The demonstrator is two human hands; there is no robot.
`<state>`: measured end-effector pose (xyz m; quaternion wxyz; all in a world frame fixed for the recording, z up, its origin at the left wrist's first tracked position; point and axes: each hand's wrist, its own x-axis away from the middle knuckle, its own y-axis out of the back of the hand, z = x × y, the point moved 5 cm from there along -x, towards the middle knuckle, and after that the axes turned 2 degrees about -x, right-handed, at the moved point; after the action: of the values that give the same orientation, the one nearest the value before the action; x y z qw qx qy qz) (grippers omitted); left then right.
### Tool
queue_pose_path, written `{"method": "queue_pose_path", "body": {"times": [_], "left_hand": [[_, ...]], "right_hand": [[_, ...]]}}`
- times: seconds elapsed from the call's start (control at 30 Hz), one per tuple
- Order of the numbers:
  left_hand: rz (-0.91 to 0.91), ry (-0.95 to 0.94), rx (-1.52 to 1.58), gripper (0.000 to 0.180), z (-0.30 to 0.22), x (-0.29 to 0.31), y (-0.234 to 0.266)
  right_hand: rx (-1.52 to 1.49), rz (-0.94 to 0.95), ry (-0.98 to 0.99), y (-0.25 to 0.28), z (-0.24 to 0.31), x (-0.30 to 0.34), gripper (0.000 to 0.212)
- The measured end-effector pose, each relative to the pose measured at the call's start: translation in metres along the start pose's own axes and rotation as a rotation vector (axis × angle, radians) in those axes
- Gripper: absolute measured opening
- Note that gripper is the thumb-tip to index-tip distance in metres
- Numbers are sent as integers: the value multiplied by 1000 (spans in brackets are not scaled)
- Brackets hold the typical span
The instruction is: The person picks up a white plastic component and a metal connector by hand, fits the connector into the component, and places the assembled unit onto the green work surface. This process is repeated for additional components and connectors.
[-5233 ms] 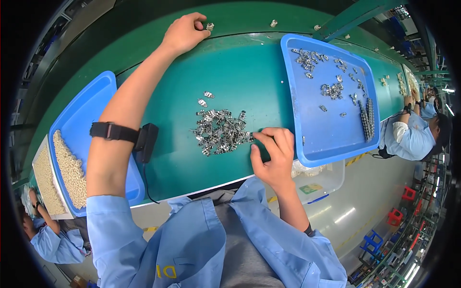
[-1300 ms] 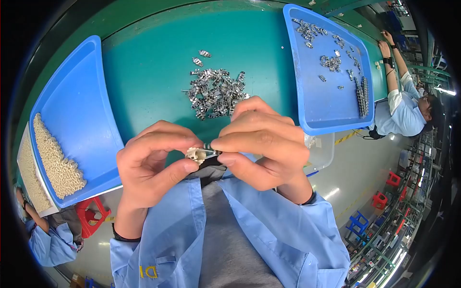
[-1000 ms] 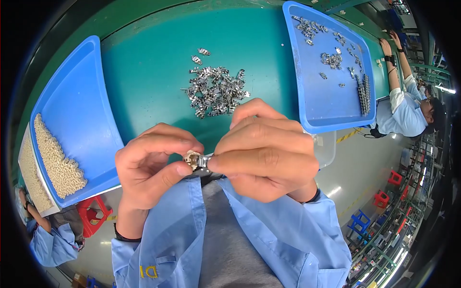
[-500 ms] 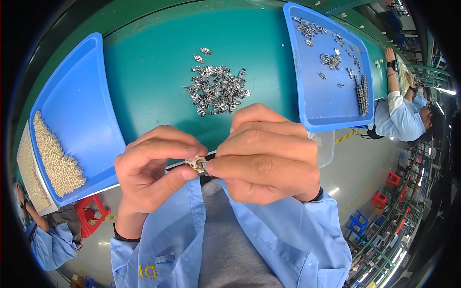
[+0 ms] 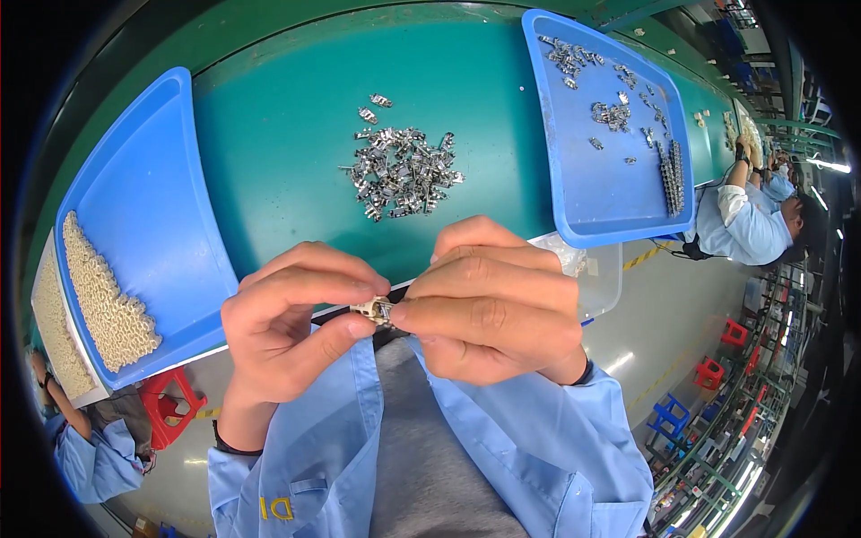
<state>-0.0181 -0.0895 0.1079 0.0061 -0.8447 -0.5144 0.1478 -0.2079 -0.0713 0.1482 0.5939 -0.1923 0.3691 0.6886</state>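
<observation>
Close in front of my chest, my left hand (image 5: 291, 325) pinches a small beige plastic housing (image 5: 365, 308) between thumb and forefinger. My right hand (image 5: 498, 309) is closed at the housing's other end, its fingertips on a small shiny metal clip (image 5: 386, 311) that sits at least partly inside the housing. How deep the clip sits is hidden by the fingers. Beyond my hands, a heap of similar metal clips (image 5: 404, 175) lies on the green work surface (image 5: 278, 161), with two loose clips (image 5: 374, 108) just past it.
On the left, a blue tray (image 5: 184, 242) holds a pile of beige housings (image 5: 103, 300). Another blue tray (image 5: 574, 184), at right, contains scattered metal clips and stacked strips. A clear plastic container (image 5: 605, 282) is below it. Co-workers (image 5: 744, 224) sit at both sides.
Both hands have shifted slightly, the right one a little lower. The metal clip shows more at the housing's opening. At right, a co-worker's arm has moved away from the tray.
</observation>
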Motion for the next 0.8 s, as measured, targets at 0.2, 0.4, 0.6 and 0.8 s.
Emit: {"method": "queue_pose_path", "body": {"times": [0.2, 0.4, 0.6, 0.8], "left_hand": [[28, -82, -69, 25, -2, -1, 0], [34, -75, -64, 24, -3, -1, -2], [-22, 75, 197, 32, 13, 2, -1], [35, 414, 63, 39, 30, -19, 3]], "right_hand": [[30, 20, -37, 2, 3, 1, 8], [32, -17, -30, -2, 3, 4, 13], [94, 57, -33, -4, -5, 5, 28], [209, 111, -71, -6, -33, 22, 36]]}}
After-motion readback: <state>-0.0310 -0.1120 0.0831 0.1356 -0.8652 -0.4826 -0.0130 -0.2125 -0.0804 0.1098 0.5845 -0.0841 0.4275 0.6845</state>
